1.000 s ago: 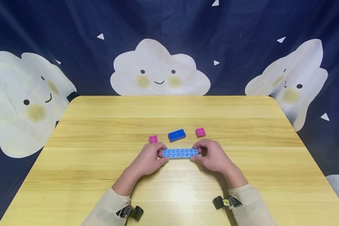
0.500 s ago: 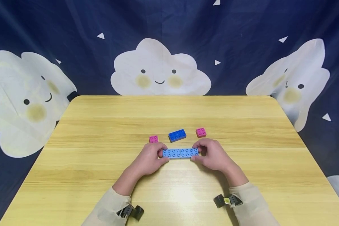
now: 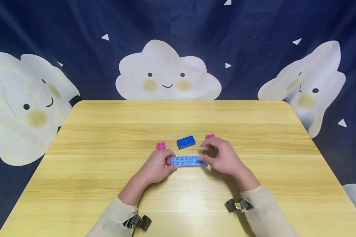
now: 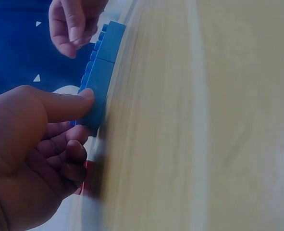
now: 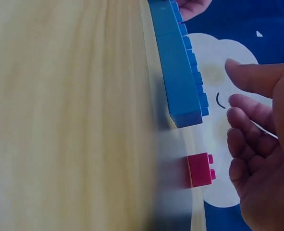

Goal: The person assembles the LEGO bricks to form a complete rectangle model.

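Two light blue toy bricks lie end to end on the table, the left brick (image 3: 180, 161) and the right brick (image 3: 194, 160) meeting at a thin seam. My left hand (image 3: 158, 167) pinches the left brick's outer end between thumb and fingers. My right hand (image 3: 223, 157) is raised just off the right brick, thumb and fingers apart; the right wrist view shows a gap between the fingers (image 5: 252, 118) and the studs. Beyond the row lie a dark blue brick (image 3: 186, 142) and a pink brick (image 3: 161, 145) behind my left hand.
A second pink brick (image 3: 209, 136) sits just beyond my right hand, which partly covers it. All the bricks lie on a wooden table (image 3: 178, 197). A dark blue curtain (image 3: 240, 29) with white clouds hangs behind the table's far edge.
My right hand has let go of the right light blue brick and lifted away, slightly forward, partly covering the right pink brick. My left hand and the bricks have stayed in place.
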Demonstrator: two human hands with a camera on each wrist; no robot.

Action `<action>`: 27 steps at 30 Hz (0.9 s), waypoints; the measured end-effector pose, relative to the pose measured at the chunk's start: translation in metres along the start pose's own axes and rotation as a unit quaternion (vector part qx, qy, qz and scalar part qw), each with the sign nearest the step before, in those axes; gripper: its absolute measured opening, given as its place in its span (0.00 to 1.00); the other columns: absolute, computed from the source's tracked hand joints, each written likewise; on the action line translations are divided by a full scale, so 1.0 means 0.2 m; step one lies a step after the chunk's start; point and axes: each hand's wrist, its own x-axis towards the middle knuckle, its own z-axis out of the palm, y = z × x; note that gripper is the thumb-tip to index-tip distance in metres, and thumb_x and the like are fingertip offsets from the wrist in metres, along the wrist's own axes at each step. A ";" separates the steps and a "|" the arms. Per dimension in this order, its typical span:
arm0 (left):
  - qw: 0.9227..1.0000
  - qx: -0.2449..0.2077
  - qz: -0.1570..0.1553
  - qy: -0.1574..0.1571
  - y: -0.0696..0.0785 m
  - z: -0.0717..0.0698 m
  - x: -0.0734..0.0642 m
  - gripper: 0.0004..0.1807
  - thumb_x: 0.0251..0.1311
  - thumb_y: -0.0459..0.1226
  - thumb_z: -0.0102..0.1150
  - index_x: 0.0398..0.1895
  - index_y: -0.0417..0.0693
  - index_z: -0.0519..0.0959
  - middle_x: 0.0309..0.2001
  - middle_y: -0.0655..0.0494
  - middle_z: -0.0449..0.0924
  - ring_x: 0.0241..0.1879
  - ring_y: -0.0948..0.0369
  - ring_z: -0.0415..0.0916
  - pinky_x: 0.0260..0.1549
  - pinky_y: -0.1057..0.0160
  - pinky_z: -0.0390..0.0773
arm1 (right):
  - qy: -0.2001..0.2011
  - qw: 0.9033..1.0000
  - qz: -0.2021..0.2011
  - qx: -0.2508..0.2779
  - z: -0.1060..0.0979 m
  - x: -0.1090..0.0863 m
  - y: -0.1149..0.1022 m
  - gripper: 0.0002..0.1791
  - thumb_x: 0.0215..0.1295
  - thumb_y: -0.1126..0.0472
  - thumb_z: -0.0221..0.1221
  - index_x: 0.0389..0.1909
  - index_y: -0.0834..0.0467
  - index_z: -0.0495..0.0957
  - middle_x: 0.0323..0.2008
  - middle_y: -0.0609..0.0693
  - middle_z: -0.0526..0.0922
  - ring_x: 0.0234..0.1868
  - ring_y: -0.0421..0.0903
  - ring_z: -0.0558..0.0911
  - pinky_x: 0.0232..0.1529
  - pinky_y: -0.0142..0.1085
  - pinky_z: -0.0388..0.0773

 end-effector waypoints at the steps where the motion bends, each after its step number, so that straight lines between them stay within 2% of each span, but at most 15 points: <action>1: 1.000 0.000 0.000 0.000 0.00 0.00 0.00 0.13 0.57 0.36 0.73 0.41 0.42 0.80 0.24 0.59 0.70 0.24 0.62 0.67 0.27 0.62 0.68 | 0.005 1.000 -0.003 0.003 0.00 0.01 0.00 0.19 0.50 0.63 0.76 0.43 0.61 0.83 0.34 0.52 0.80 0.37 0.51 0.76 0.44 0.47 0.73; 6: 1.000 0.001 0.002 -0.001 0.00 0.00 0.00 0.13 0.57 0.36 0.73 0.41 0.42 0.80 0.24 0.59 0.70 0.24 0.62 0.67 0.27 0.63 0.68 | 0.027 0.999 -0.020 0.009 0.00 0.06 0.00 0.19 0.51 0.65 0.75 0.43 0.63 0.82 0.35 0.55 0.82 0.38 0.55 0.79 0.44 0.49 0.77; 12: 1.000 -0.002 0.002 -0.001 0.00 0.00 0.00 0.13 0.58 0.36 0.73 0.41 0.42 0.80 0.24 0.59 0.70 0.24 0.62 0.67 0.27 0.63 0.68 | 0.036 0.999 -0.029 0.003 0.01 0.12 0.03 0.19 0.51 0.65 0.75 0.44 0.63 0.82 0.34 0.55 0.81 0.36 0.55 0.78 0.39 0.49 0.76; 20: 1.000 -0.002 0.000 -0.001 0.00 0.00 0.00 0.13 0.58 0.37 0.73 0.42 0.42 0.80 0.24 0.59 0.70 0.24 0.62 0.67 0.26 0.64 0.68 | 0.016 0.999 -0.029 -0.008 0.00 0.19 0.06 0.21 0.50 0.65 0.76 0.45 0.63 0.82 0.35 0.53 0.81 0.35 0.55 0.77 0.37 0.47 0.75; 27: 1.000 -0.002 0.002 0.002 0.00 0.00 0.00 0.13 0.58 0.36 0.73 0.41 0.42 0.80 0.24 0.59 0.70 0.24 0.62 0.67 0.26 0.63 0.68 | -0.012 1.000 -0.005 -0.010 0.01 0.23 0.09 0.23 0.50 0.64 0.76 0.48 0.62 0.82 0.36 0.51 0.81 0.35 0.52 0.77 0.38 0.45 0.75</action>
